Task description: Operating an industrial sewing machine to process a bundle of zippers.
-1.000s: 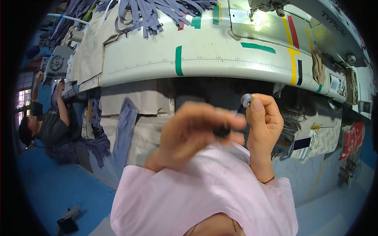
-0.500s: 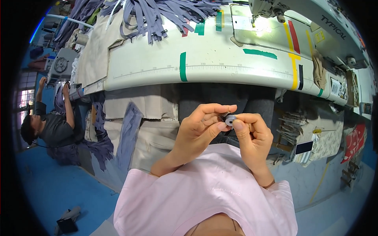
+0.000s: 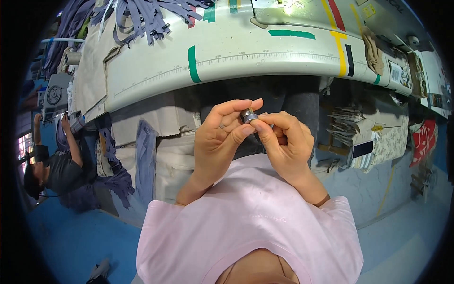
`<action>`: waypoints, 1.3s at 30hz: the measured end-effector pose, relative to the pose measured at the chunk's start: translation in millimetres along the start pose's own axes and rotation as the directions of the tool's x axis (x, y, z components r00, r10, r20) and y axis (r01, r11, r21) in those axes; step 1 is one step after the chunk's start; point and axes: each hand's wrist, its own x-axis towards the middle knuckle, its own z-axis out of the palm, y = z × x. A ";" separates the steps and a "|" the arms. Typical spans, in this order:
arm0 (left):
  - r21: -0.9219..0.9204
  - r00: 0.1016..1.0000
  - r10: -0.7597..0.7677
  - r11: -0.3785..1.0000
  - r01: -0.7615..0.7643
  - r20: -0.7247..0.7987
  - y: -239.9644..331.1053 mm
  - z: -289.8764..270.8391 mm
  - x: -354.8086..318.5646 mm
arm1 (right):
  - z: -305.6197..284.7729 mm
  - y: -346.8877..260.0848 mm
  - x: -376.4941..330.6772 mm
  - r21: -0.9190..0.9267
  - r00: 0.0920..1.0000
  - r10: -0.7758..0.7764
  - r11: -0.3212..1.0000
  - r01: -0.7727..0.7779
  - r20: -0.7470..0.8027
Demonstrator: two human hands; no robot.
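Both of my hands meet in front of my chest, just off the table's front edge. In the fingers of my left hand [image 3: 220, 135] is a shiny metal bobbin case [image 3: 245, 113]. Right against it is a small bobbin [image 3: 251, 119] with greyish thread, pinched between the thumb and index finger of my right hand [image 3: 286, 137]. My left thumb also touches the bobbin's edge. How far the bobbin sits inside the case is hidden by my fingers.
Ahead lies the white sewing table [image 3: 227, 64] with a ruler and coloured tapes. Grey-blue fabric strips [image 3: 142, 19] hang at far left. A sewing machine [image 3: 378, 19] stands at far right. A phone [image 3: 362, 149] rests on cloth at right. Another person [image 3: 61, 163] works at left.
My view has shifted, so the table sits higher. The bobbin and case have tilted, with the case's metal side now showing more; both hands still hold them together.
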 end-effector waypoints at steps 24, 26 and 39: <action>-0.071 0.994 0.027 0.997 -0.034 -0.103 -16.6 -2.3 1.4 | -7.0 -2.6 7.9 -0.036 0.991 0.133 0.991 -0.133 0.010; -0.037 0.993 0.031 0.999 -0.036 -0.116 -17.6 -4.5 0.4 | -11.6 1.5 13.9 -0.132 1.000 0.013 0.991 -0.010 0.026; -0.450 0.869 -0.438 0.744 0.495 0.230 -51.1 -33.2 19.2 | -29.6 50.3 21.4 -0.105 0.809 0.377 0.922 -0.372 0.452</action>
